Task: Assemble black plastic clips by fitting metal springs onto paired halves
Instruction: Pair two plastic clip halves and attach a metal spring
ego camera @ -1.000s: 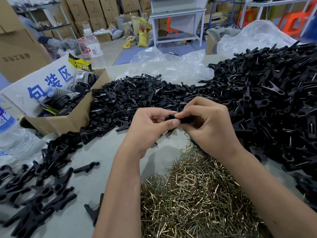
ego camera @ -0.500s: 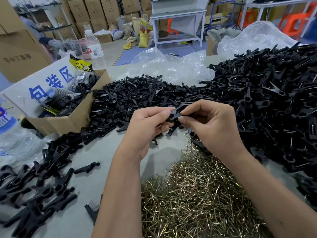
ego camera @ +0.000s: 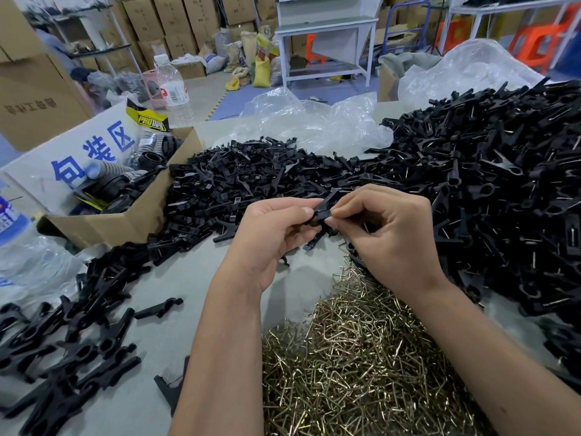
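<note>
A black clip (ego camera: pixel 320 212) is pinched between the left hand (ego camera: pixel 270 237) and right hand (ego camera: pixel 390 234), above the grey table (ego camera: pixel 176 335). Brass-coloured springs (ego camera: pixel 355 366) are heaped below; loose clip halves (ego camera: pixel 251 180) lie beyond. Stacked cartons (ego camera: pixel 188 23) fill the room. A cardboard box (ego camera: pixel 125 215) holds black rolls.

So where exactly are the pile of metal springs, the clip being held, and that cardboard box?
pile of metal springs (ego camera: pixel 355 366), head view, middle of the heap.
clip (ego camera: pixel 320 212), head view, black body between both hands.
cardboard box (ego camera: pixel 125 221), head view, its front wall.
</note>
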`<state>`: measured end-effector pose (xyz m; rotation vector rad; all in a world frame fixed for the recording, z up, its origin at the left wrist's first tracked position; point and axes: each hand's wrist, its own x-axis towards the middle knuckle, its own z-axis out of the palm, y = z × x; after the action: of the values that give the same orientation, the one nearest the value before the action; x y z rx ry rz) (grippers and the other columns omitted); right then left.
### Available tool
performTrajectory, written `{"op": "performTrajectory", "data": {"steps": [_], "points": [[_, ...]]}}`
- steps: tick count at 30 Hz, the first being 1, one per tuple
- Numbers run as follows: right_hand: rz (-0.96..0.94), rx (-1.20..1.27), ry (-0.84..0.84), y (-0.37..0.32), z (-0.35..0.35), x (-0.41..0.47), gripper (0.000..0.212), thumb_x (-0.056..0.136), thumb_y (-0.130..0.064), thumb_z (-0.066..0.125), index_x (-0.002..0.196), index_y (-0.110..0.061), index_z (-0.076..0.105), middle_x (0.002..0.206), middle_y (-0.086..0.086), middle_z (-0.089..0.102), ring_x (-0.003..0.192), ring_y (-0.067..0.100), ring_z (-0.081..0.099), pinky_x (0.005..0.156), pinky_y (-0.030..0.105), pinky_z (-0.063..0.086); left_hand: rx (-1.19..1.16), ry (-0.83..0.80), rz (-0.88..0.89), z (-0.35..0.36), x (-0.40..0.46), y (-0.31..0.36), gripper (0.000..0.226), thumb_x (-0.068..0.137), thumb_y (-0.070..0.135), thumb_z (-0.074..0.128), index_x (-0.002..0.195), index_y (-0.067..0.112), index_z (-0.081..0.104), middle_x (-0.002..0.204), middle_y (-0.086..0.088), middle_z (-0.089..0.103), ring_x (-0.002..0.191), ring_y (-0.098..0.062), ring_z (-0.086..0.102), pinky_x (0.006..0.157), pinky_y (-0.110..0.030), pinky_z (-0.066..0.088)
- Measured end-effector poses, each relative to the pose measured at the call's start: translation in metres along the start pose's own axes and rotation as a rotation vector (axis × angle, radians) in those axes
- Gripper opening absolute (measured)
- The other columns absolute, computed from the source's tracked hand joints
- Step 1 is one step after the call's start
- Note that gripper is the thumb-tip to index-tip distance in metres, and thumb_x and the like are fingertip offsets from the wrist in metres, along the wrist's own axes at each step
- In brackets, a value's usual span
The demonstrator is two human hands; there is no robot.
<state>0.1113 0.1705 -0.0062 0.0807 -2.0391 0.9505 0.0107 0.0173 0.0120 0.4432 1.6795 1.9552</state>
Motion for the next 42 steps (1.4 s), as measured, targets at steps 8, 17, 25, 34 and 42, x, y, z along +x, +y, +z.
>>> {"op": "performTrajectory", "data": {"steps": [8, 17, 25, 34, 42], "points": [[0.193, 0.091, 0.063, 0.002, 0.000, -0.001, 0.014, 0.078, -0.013, 0.092, 0.083, -0.011, 0.078, 0.077, -0.005, 0.076, 0.073, 0.015, 0.074, 0.067, 0.040, 0.062, 0.274, -0.052, 0.191, -0.004, -0.003, -0.001, 0.034, 0.067, 0.015, 0.092, 0.098, 0.027, 0.083, 0.084, 0.003, 0.076, 0.078, -0.009, 0.067, 0.075, -0.032, 0.053], [0.333, 0.156, -0.027, -0.005, 0.001, 0.004, 0.021, 0.080, -0.018, 0.090, 0.089, -0.013, 0.072, 0.076, -0.001, 0.074, 0.063, 0.019, 0.072, 0.057, 0.039, 0.061, 0.299, 0.018, 0.289, -0.012, 0.000, -0.005, 0.032, 0.069, 0.015, 0.094, 0.098, 0.024, 0.084, 0.080, -0.003, 0.075, 0.075, -0.017, 0.067, 0.075, -0.032, 0.060], [0.402, -0.164, -0.957, -0.018, -0.010, 0.015, 0.019, 0.083, -0.044, 0.084, 0.095, -0.031, 0.077, 0.087, -0.018, 0.074, 0.076, -0.006, 0.067, 0.060, 0.009, 0.050, 0.223, 0.327, 0.371, -0.030, 0.008, -0.007, 0.025, 0.070, 0.006, 0.093, 0.087, 0.018, 0.080, 0.075, -0.002, 0.074, 0.071, -0.015, 0.067, 0.068, -0.028, 0.059], [0.439, 0.019, -1.164, -0.030, -0.010, 0.017, 0.012, 0.084, -0.025, 0.087, 0.084, -0.021, 0.075, 0.075, -0.005, 0.071, 0.066, 0.002, 0.061, 0.064, 0.019, 0.052, 0.185, 0.324, 0.371, -0.029, 0.008, -0.008, 0.023, 0.070, 0.006, 0.093, 0.085, 0.017, 0.080, 0.071, 0.000, 0.073, 0.068, -0.014, 0.067, 0.065, -0.023, 0.056], [0.483, 0.382, -0.830, -0.023, -0.026, 0.022, 0.010, 0.090, -0.020, 0.080, 0.081, -0.017, 0.076, 0.064, -0.004, 0.064, 0.054, 0.004, 0.051, 0.050, 0.014, 0.040, 0.143, 0.324, 0.376, -0.029, 0.005, -0.005, 0.023, 0.072, 0.003, 0.091, 0.087, 0.015, 0.079, 0.069, 0.005, 0.072, 0.064, -0.007, 0.065, 0.060, -0.016, 0.052]]}}
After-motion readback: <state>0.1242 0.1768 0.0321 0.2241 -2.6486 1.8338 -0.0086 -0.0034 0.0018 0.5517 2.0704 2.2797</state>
